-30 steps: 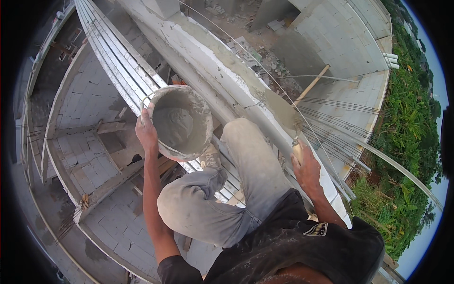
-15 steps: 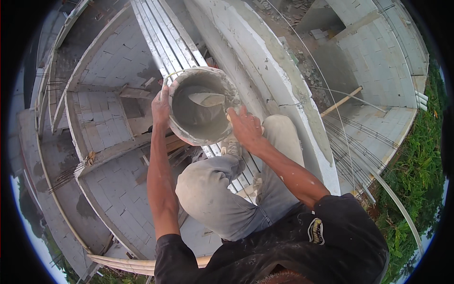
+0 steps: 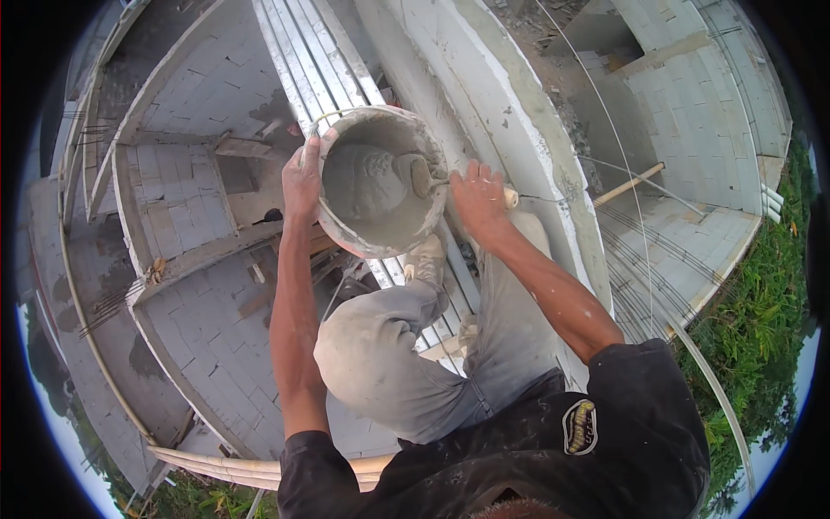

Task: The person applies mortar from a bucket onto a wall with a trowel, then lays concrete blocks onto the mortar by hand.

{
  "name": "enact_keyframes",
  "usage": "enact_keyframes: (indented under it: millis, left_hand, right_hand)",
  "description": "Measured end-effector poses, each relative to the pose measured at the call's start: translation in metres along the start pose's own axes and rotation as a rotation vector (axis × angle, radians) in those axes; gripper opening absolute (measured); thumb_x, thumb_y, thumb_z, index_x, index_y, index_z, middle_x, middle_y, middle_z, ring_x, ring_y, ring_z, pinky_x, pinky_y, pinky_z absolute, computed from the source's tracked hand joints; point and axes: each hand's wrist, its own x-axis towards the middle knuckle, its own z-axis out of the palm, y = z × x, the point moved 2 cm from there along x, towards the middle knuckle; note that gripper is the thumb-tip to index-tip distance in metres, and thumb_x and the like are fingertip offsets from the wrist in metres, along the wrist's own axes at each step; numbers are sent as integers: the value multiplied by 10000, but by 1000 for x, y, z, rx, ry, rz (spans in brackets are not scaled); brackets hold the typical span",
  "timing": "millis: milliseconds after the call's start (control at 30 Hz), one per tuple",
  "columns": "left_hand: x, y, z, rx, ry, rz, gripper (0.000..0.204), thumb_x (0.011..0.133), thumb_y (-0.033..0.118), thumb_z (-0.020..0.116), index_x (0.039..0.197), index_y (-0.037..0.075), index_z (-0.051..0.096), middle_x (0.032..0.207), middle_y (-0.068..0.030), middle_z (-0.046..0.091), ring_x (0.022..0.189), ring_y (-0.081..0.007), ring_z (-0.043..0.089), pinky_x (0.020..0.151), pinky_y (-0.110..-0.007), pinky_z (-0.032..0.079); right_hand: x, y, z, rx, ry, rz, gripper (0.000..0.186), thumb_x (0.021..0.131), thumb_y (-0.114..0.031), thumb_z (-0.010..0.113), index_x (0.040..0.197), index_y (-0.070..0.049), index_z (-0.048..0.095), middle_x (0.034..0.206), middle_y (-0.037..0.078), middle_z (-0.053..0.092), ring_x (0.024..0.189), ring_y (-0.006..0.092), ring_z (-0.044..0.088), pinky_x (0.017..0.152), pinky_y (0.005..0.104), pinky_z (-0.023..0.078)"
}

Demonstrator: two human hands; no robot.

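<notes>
A round, mortar-crusted bucket (image 3: 422, 241) is tipped so that its mouth faces me. Wet grey mortar (image 3: 372, 208) lies inside. My left hand (image 3: 302, 180) grips the bucket's left rim, fingers wrapped round its outside and thumb at the edge. At the opposite side, my right hand (image 3: 478, 199) is closed on a trowel (image 3: 418, 176). Its pale handle end sticks out to the right of my fist, while the blade is inside the bucket against the right wall, coated with mortar and partly hidden.
Silvery metal bars (image 3: 311, 60) run beneath the bucket, with a shoe (image 3: 425, 259) on them. A thick wall with a mortared top (image 3: 523, 95) rises on the right. Block-walled rooms (image 3: 190, 346) lie far below; rebar (image 3: 666, 259) and bamboo poles (image 3: 233, 467) edge the drop.
My right hand has moved right with the trowel. The blade has gone from the bucket's middle to its right wall and turned more edge-on. The bucket appears slightly farther right.
</notes>
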Motion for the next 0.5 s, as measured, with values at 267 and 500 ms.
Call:
enact_keyframes:
  millis: [267,500]
  left_hand:
    - [-5,43,6,1,-89,26,444,986,380,566,1118,-31,669,911,-38,655,815,-90,567,712,-251,462]
    - [-13,80,0,55,-62,93,491,980,414,566,1123,-44,671,909,-48,657,834,-106,545,776,-266,449]
  right_hand:
    - [17,14,27,218,-135,45,227,832,-72,606,1058,-75,618,1061,197,572,908,345,656,779,469,519]
    - [31,-23,45,706,-509,30,505,840,-285,655,1287,-67,573,1260,169,611,1159,347,586,961,450,475]
